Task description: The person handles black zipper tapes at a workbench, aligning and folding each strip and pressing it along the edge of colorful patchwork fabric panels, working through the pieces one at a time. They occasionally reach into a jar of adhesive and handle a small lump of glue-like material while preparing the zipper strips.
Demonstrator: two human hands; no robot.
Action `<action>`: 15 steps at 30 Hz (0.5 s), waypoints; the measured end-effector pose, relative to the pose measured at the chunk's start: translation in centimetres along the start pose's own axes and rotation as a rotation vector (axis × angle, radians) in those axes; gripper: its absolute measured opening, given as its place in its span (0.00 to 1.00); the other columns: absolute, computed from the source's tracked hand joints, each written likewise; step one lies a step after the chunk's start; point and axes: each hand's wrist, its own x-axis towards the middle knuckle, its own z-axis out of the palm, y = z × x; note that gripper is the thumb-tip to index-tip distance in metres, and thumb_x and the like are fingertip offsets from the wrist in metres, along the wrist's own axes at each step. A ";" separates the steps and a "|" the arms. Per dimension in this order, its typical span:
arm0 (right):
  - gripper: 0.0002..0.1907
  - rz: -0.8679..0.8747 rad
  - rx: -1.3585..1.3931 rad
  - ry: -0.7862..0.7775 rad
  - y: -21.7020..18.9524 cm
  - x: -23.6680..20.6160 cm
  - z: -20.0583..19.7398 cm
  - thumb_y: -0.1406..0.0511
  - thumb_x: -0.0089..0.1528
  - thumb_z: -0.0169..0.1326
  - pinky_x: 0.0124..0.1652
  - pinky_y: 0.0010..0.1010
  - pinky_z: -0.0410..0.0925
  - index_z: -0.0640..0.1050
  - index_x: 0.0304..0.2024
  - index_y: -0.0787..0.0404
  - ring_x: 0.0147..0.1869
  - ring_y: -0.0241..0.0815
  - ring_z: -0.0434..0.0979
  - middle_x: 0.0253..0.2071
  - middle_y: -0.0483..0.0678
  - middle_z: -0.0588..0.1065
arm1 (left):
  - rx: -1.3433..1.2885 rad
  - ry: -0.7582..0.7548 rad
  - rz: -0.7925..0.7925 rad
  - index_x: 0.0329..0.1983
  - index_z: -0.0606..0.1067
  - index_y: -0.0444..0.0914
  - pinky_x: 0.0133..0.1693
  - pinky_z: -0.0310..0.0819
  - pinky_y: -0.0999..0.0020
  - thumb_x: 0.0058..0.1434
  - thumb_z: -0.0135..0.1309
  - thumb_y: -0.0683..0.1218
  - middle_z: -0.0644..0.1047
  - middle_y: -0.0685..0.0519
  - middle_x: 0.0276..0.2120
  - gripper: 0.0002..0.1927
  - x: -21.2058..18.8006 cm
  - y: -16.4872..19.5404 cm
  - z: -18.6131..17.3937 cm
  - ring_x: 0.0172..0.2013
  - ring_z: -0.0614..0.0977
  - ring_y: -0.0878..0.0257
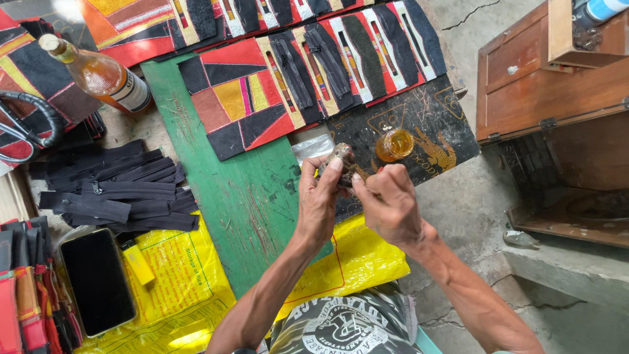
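Observation:
My left hand [319,200] holds a small brown-grey lumpy object [341,156] between thumb and fingers, above the green board [242,196]. My right hand [392,204] is closed just beside it, fingers pinched on something thin at the object's lower side; what it pinches is hidden. A small open jar of amber liquid [394,145] stands just behind the hands on a black sheet [426,124]. Patchwork panels in red, yellow and black [239,98] with black zippers [295,72] lie at the back.
A glass bottle of amber liquid [105,77] lies at the upper left. A pile of black zippers [118,190] sits left of the board, with a dark phone [97,280] and yellow plastic bag [177,282] below. An open wooden box [550,118] stands right.

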 end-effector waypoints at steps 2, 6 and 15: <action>0.11 0.124 0.142 0.044 0.1 -0.3 0.2 0.76 0.56 0.62 0.37 0.31 0.62 0.83 0.42 0.68 0.37 0.42 0.65 0.32 0.44 0.65 | -0.124 -0.074 -0.092 0.51 0.66 0.37 0.36 0.73 0.69 0.70 0.55 0.52 0.79 0.50 0.38 0.17 0.1 0.4 -0.3 0.34 0.79 0.64; 0.08 0.601 0.556 0.060 0.5 -0.9 0.8 0.75 0.61 0.60 0.36 0.21 0.63 0.84 0.42 0.66 0.38 0.33 0.66 0.35 0.42 0.65 | -0.146 -0.135 -0.135 0.54 0.66 0.37 0.37 0.76 0.69 0.71 0.54 0.52 0.80 0.49 0.39 0.17 -0.2 1.0 -0.5 0.35 0.81 0.63; 0.07 0.520 0.352 0.098 0.3 -0.2 0.1 0.75 0.60 0.62 0.42 0.27 0.63 0.84 0.41 0.66 0.42 0.38 0.66 0.34 0.43 0.67 | 0.325 -0.052 0.040 0.53 0.68 0.38 0.39 0.81 0.67 0.66 0.58 0.53 0.78 0.51 0.40 0.20 -0.2 1.0 0.0 0.39 0.79 0.69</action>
